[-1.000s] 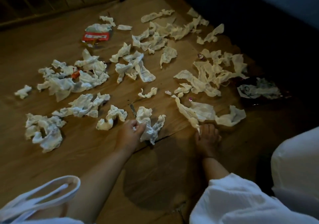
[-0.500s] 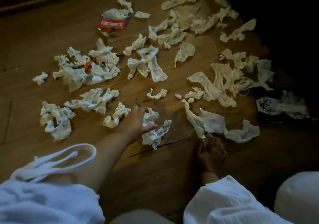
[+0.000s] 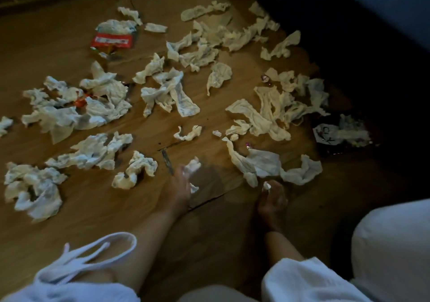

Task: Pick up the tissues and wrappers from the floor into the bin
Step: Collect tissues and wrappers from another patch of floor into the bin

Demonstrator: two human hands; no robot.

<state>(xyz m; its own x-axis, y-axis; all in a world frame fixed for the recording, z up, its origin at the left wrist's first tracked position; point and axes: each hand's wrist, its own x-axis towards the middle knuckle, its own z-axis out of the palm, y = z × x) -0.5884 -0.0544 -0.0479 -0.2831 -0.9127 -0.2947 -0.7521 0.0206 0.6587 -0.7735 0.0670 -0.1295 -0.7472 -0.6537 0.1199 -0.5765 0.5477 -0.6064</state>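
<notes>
Fingers of your left hand (image 3: 178, 186) bunched round crumpled white tissue (image 3: 193, 164) on wooden floor (image 3: 69, 220); right hand (image 3: 272, 200) pinches small white scrap (image 3: 266, 185).

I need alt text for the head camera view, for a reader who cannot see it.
A person's left hand closes on a crumpled tissue on a wooden floor strewn with many white tissues; the right hand pinches a small white scrap. A red wrapper lies farther away.
</notes>
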